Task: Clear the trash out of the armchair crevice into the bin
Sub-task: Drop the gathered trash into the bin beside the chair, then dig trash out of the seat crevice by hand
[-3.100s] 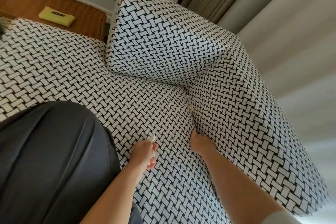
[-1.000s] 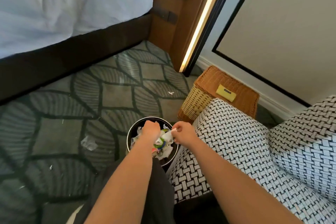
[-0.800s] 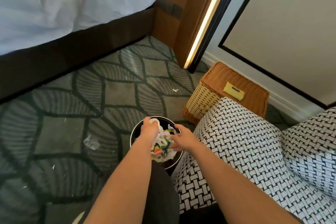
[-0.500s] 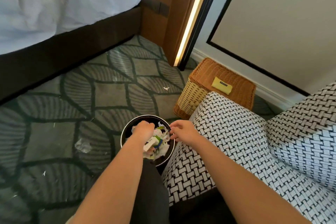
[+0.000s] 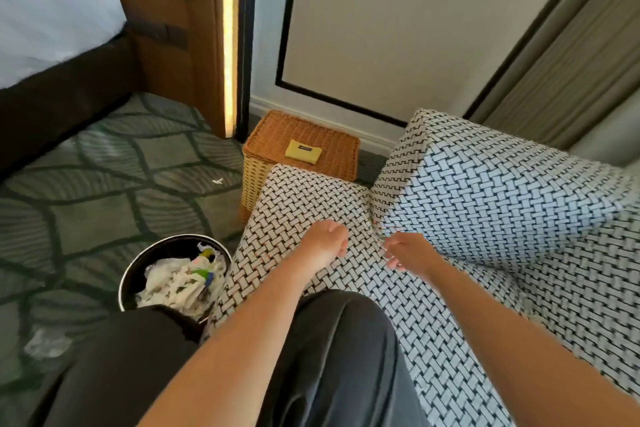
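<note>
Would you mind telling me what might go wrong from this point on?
The bin looks heaped with paper trash, so further scraps may spill onto the carpet, where bits already lie. The right hand is at the armchair crevice; small pieces there could get pushed deeper instead of pulled out.

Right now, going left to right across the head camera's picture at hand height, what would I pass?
Patterned carpet → round bin full of crumpled trash → left hand → right hand → armchair back cushion.
</note>
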The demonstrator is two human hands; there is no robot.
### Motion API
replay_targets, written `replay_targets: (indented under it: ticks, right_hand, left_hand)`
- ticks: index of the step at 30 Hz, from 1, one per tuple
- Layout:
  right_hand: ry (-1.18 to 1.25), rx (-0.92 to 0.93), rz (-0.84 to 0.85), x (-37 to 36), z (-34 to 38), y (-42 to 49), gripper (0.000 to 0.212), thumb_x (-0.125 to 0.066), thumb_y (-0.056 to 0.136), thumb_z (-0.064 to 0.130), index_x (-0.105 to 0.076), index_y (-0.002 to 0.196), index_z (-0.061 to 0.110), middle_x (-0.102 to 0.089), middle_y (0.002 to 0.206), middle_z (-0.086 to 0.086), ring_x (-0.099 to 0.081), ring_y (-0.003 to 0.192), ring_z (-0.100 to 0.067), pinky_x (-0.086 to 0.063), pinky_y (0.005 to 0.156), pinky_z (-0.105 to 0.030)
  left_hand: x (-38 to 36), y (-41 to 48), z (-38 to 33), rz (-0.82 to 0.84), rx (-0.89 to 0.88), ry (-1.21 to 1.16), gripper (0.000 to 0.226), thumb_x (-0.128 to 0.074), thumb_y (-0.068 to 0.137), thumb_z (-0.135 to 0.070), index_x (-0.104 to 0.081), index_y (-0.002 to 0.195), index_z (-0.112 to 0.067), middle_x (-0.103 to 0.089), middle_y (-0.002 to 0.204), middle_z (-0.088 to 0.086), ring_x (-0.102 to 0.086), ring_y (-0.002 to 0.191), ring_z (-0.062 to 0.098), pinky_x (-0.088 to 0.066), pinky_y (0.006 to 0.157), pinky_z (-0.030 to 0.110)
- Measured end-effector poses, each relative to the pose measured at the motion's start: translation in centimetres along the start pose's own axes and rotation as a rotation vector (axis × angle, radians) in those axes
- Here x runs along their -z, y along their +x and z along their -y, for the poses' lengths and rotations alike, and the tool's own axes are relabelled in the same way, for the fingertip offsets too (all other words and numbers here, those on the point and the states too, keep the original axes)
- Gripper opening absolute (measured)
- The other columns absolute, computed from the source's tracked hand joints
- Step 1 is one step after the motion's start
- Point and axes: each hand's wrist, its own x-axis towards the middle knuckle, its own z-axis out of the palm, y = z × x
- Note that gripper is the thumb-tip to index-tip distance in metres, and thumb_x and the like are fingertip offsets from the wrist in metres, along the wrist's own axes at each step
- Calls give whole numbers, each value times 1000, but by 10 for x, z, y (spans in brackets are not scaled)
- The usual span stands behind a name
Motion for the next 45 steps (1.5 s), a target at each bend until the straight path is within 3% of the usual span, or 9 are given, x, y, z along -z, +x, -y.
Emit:
replay_targets:
  ticks: [2, 5, 9, 14, 18, 24, 29, 39, 45]
  right_hand:
    - [8, -81, -54, 19, -35, -14, 28, -42, 93, 10, -57, 105, -10, -63, 101, -25, -60, 96, -44, -51, 88, -48]
    - [-75, -196, -128, 38, -88, -40, 28, -36, 95, 11, -60, 83, 3, -61, 108, -19, -61, 96, -31, -53, 83, -31]
    - [-111, -359, -265, 45, -167, -76, 32, -46, 94, 22, -53, 125, 19, -47, 132, -9, -58, 94, -15, -53, 79, -28]
    - [-231, -540, -474, 27, -236, -115, 46, -44, 94, 30, -38, 137, 15, -34, 144, -8, -35, 130, -25, -40, 102, -38]
    - [-439, -590, -553, 14, -257, -118, 55, -28, 96, 45, -31, 140, 12, -34, 146, -12, -32, 134, -28, -29, 111, -41]
    - [-363, -562, -700, 23, -261, -91, 53, -27, 97, 43, -23, 143, 18, -64, 106, -7, -52, 100, -23, -51, 74, -38]
    - [-247, -567, -728, 34, -259, -71, 50, -31, 97, 44, -26, 141, 21, -55, 77, 2, -46, 61, -11, -27, 44, -20]
    - [12, -623, -763, 43, -257, -61, 47, -34, 96, 46, -30, 141, 29, -41, 63, 10, -38, 53, -6, -19, 43, -17]
    - [101, -632, -773, 46, -267, -50, 39, -36, 97, 40, -38, 136, 35, -62, 75, 2, -47, 60, -14, -28, 50, -24]
  left_hand:
    - [-31, 0, -10, 76, -35, 52, 24, -35, 97, -23, -55, 93, -10, -59, 94, 5, -57, 81, 13, -45, 73, 25]
    - [-85, -2, -17, 183, -97, 132, 24, -34, 98, -22, -53, 88, -10, -55, 93, 10, -52, 78, 17, -45, 77, 30]
    - [-153, -4, -16, 325, -155, 317, 23, -32, 100, -29, -44, 80, -25, -43, 81, -7, -38, 66, 2, -33, 60, 17]
    - [-208, -18, 6, 400, -174, 313, 41, -30, 101, -35, -45, 133, -14, -47, 137, 4, -45, 124, 17, -34, 100, 27]
    - [-243, -13, 31, 343, -213, 220, 35, -34, 100, -33, -52, 127, -19, -51, 133, -1, -47, 122, 16, -36, 105, 33]
    - [-273, 7, 44, 226, -393, 211, 31, -43, 97, -26, -58, 122, -17, -58, 125, -3, -52, 107, 2, -39, 96, 18]
    - [-293, 29, 45, 164, -587, 504, 30, -43, 95, -32, -55, 122, -27, -54, 128, -15, -49, 114, -2, -21, 110, 29]
    - [-334, 71, 20, 212, -834, 851, 46, -30, 96, -31, -33, 141, -25, -31, 148, -11, -30, 133, 1, -16, 115, 31]
    - [-380, 110, -6, 182, -810, 1006, 47, -36, 96, -28, -31, 142, -24, -38, 146, -7, -27, 137, 9, -18, 107, 33]
